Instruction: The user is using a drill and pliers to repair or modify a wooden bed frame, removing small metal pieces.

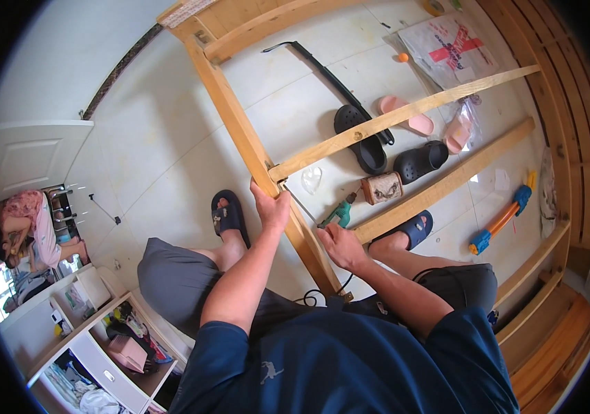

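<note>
My left hand (271, 208) is wrapped around the wooden side rail (238, 124), close to the joint with a cross slat (405, 121). A thin grey rod (303, 205) slants from that joint toward my right hand (342, 246). The right hand's curled fingers close at the rod's near end; its exact kind is not clear. Just beyond them is a green drill-like power tool (338, 214), partly covered by the hand. Another wooden slat (447, 181) has its near end beside my right knuckles.
Inside the frame lie black clogs (421, 162), pink slippers (405, 116), a small patterned box (382, 188), a black bar (333, 83) and an orange-blue toy (505, 219). A black cable (314, 297) loops near my legs. At left are a seated person (26, 231) and a white cabinet (95, 359).
</note>
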Tool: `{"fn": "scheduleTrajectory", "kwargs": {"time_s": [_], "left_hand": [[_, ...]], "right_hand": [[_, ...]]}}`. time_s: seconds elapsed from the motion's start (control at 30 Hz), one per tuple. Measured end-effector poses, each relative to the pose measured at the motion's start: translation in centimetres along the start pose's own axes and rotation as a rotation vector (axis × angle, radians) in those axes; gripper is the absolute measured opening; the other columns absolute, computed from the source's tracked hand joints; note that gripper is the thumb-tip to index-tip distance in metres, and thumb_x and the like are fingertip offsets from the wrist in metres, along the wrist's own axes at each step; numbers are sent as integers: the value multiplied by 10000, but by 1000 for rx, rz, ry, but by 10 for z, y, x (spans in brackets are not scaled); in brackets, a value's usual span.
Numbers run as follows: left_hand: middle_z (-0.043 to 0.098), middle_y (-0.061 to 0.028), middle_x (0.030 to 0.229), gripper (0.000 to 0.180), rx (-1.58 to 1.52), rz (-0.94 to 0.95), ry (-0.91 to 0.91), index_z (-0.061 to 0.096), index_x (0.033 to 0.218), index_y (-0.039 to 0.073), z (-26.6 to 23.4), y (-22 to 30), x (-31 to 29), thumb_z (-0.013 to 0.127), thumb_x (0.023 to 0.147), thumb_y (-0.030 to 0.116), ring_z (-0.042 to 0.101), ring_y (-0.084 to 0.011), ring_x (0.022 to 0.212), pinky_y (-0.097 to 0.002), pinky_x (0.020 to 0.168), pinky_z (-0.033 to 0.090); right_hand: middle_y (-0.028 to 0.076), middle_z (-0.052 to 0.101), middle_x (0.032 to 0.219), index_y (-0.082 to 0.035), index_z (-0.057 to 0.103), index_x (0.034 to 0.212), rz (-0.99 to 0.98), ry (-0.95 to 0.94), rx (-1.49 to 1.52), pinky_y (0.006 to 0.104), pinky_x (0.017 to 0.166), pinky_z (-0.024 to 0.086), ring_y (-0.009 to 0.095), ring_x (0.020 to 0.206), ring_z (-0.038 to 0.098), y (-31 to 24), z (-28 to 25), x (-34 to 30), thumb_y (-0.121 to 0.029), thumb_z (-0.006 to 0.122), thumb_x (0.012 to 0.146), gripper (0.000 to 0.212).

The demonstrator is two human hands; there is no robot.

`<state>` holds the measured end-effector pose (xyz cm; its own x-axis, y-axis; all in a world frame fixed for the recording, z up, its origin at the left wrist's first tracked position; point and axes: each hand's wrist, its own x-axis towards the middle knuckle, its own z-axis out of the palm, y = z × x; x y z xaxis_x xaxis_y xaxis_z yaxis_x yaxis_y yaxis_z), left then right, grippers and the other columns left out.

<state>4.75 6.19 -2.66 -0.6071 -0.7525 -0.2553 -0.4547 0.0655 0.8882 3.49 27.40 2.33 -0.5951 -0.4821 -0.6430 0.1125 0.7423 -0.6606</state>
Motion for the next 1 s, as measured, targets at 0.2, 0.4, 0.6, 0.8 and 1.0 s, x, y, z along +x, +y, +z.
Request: {"fn": "scheduleTrajectory", "kwargs": {"time_s": [0.2, 0.4, 0.6, 0.8, 1.0], "left_hand": [[564, -231, 1387, 854, 12, 16, 23, 277, 1562, 11, 0, -9, 2, 665, 802, 48, 597, -346, 1269, -399, 1113, 460], [585, -224, 1377, 855, -15, -14, 3, 276, 1564, 7, 3, -6, 1, 665, 803, 33, 627, -331, 1233, -398, 1088, 487], [562, -249, 1406, 851, 20, -32, -17, 250, 1569, -15, -2, 3, 0, 646, 816, 26, 619, -328, 1261, -395, 1115, 470], [559, -263, 1392, 836, 47, 8, -8, 254, 1564, -17, -4, -4, 2, 626, 817, 13, 619, -342, 1256, -399, 1111, 474], [565, -226, 1291, 682, -63, 35, 9, 379, 1423, -66, 2, -5, 1, 678, 818, 35, 598, -323, 1197, -405, 1071, 477]], "right_hand": [[293, 733, 1049, -7, 688, 1096, 47, -49, -24, 542, 938, 540, 477, 1046, 696, 17, 8, 7, -496, 506, 1058, 523], [305, 723, 1022, 31, 710, 981, 179, -91, -9, 537, 916, 542, 482, 1018, 697, 39, 18, 20, -494, 565, 1003, 545], [337, 715, 1152, 36, 748, 1114, 262, -196, -110, 550, 1018, 534, 503, 1124, 687, 42, -3, 20, -496, 515, 992, 594], [320, 719, 1184, 26, 756, 1102, 306, -160, -96, 558, 1019, 534, 494, 1134, 686, 39, -17, 34, -438, 533, 977, 530], [315, 716, 1203, 32, 733, 1141, 354, -106, 34, 532, 1030, 534, 489, 1152, 680, 57, 17, 76, -402, 546, 972, 502]]}}
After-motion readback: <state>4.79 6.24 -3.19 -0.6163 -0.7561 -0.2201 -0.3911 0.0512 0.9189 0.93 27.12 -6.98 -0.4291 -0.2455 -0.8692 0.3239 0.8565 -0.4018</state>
